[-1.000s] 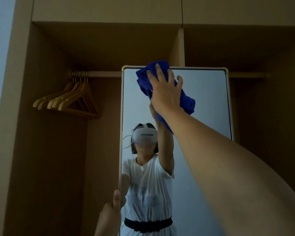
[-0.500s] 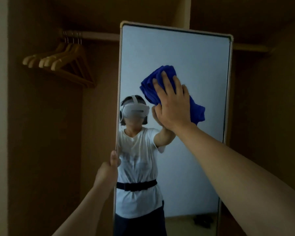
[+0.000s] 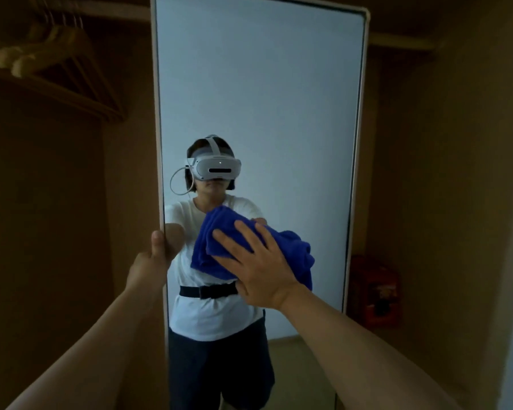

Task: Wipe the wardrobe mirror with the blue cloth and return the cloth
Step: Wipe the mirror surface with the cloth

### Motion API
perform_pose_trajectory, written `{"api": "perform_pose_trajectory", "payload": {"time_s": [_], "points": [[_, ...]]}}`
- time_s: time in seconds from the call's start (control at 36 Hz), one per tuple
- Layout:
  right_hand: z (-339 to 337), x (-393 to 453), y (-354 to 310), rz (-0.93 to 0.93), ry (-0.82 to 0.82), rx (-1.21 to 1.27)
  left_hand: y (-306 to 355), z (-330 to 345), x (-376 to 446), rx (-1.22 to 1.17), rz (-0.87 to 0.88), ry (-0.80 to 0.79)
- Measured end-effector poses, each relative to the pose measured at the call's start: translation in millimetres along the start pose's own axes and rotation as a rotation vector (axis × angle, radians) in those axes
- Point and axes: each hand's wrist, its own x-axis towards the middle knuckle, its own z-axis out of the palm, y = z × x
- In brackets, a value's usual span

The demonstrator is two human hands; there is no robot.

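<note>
Leftmost, we see wooden hangers (image 3: 51, 66) on a rail in the dim wardrobe (image 3: 42, 232), blurred and high up. Next comes our left hand (image 3: 151, 261), reaching up from the lower left; its thumb lies on the front of the mirror frame (image 3: 160, 173) and the hand grasps the left edge of the mirror (image 3: 264, 99), though the other fingers are hidden behind the frame. Further right, the blue cloth (image 3: 219, 232) is bunched against the glass at about mid-height, in front of the reflected white shirt. Our right hand (image 3: 258, 267) presses flat on the cloth, its fingers (image 3: 228, 241) straight and spread over the folds, not curled round them. Past the right edge of the mirror, a reddish-orange object (image 3: 376, 291) sits low in the wardrobe, too dim for us to identify.
</note>
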Motion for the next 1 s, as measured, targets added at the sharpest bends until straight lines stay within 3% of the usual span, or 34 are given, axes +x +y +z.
{"api": "perform_pose_trajectory", "payload": {"time_s": [0.17,0.44,0.61,0.72,1.0], "points": [[4,-20,26,-0.087,0.024,-0.034,-2,-2,-1,-0.003,-0.027,-0.001],[-36,24,127,0.604,0.167,0.008,1,-1,-4,-0.006,-0.033,0.012],[-31,36,97,0.75,0.196,0.005,-11,2,-11,0.008,-0.092,-0.04],[-9,25,47,0.576,0.211,0.001,-24,-1,-20,0.01,-0.156,-0.106],[43,-46,-78,0.079,0.034,-0.002,-58,2,-43,-0.02,-0.268,-0.171]]}}
